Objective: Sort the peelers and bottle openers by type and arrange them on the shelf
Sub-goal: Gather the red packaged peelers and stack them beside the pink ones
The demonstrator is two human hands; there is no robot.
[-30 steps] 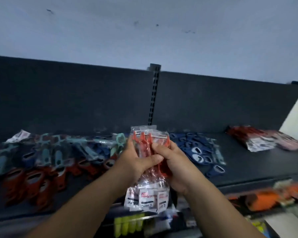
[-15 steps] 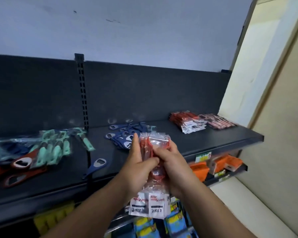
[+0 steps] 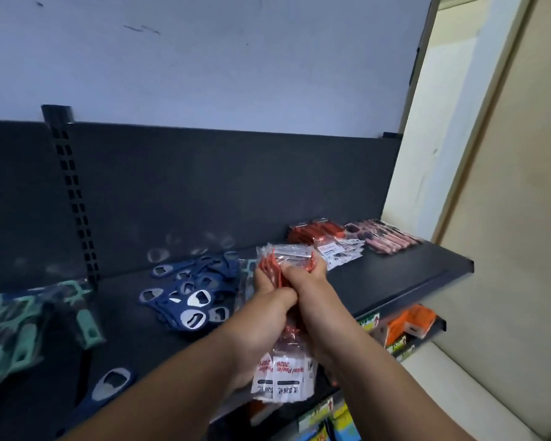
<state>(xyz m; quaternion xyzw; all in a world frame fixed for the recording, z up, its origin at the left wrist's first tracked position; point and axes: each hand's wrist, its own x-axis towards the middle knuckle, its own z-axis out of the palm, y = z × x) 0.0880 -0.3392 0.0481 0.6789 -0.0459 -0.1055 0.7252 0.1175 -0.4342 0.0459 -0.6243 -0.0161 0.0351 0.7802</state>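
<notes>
Bundle: red peelers (image 3: 283, 261) in clear bags, white labels hanging at the near end, held above the front of the dark shelf (image 3: 395, 275) between both hands.
Left hand (image 3: 268, 302): fingers curled round the bundle's left side, thumb across the middle.
Right hand (image 3: 310, 286): fingers wrapped over the right side, tips near the top of the bags.
Beyond the hands: stack of red packs (image 3: 318, 233) with white labels, lying on the shelf.
Shelf end: pinkish packs (image 3: 387, 237) just beside the red stack.
Left of the hands: heap of blue bottle openers (image 3: 188, 292), close to the left wrist; contact cannot be told.
Front left: single blue opener (image 3: 109, 387) near the shelf edge.
Far left: teal tools (image 3: 10, 332) in clear wrap, blurred.
Back: slotted post (image 3: 74, 192) against the dark panel.
Below: orange boxes (image 3: 411, 323) on a lower shelf.
</notes>
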